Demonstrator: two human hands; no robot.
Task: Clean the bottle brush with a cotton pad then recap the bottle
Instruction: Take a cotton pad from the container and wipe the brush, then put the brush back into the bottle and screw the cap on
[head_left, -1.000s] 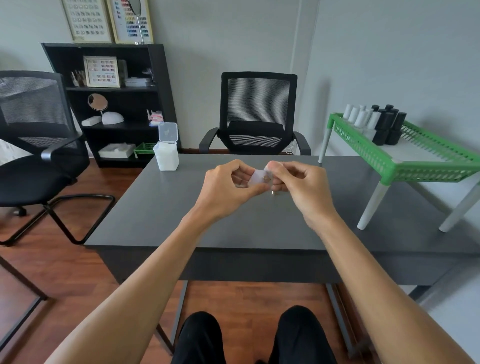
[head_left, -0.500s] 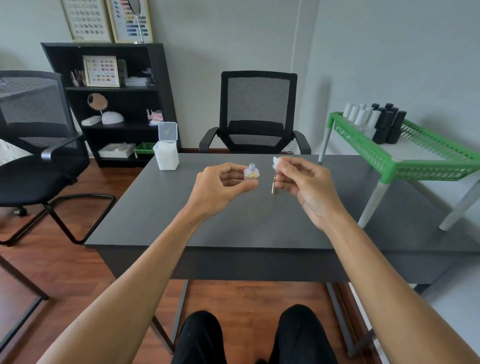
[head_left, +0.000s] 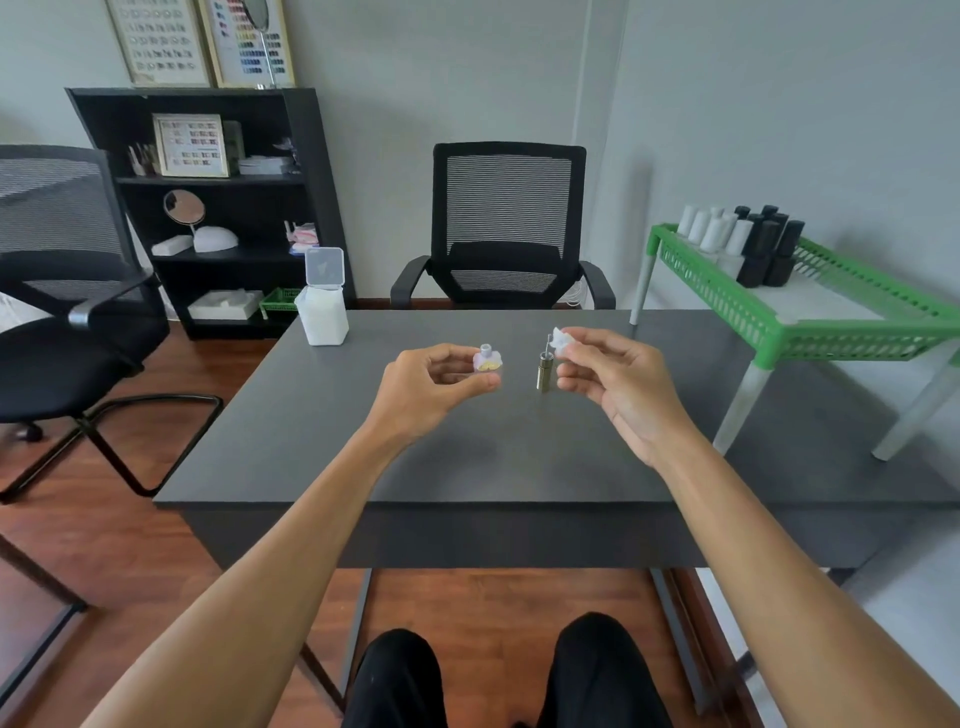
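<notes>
Left hand (head_left: 436, 387), centre of the frame above the dark table (head_left: 322, 447): closed in a pinch on a small clear bottle (head_left: 488, 361), neck up and uncapped, some yellow showing low inside. Right hand (head_left: 618, 379), just right of centre, level with the left: closed on two things at once. Between thumb and forefinger, a crumpled white cotton pad (head_left: 562, 340); lower in the same grip, the metallic cap (head_left: 544, 371), hanging barrel down with its thin brush stem (head_left: 548, 344) pointing up beside the pad. Whether pad and stem touched: could not be told. Bottle and cap well apart, a clear gap of tabletop between them; both held off the table.

Toward the upper left of the table, a white box (head_left: 322, 317) with its clear lid flipped open. At the right edge of the frame, a green rack (head_left: 810, 332) carrying white and black bottles.
</notes>
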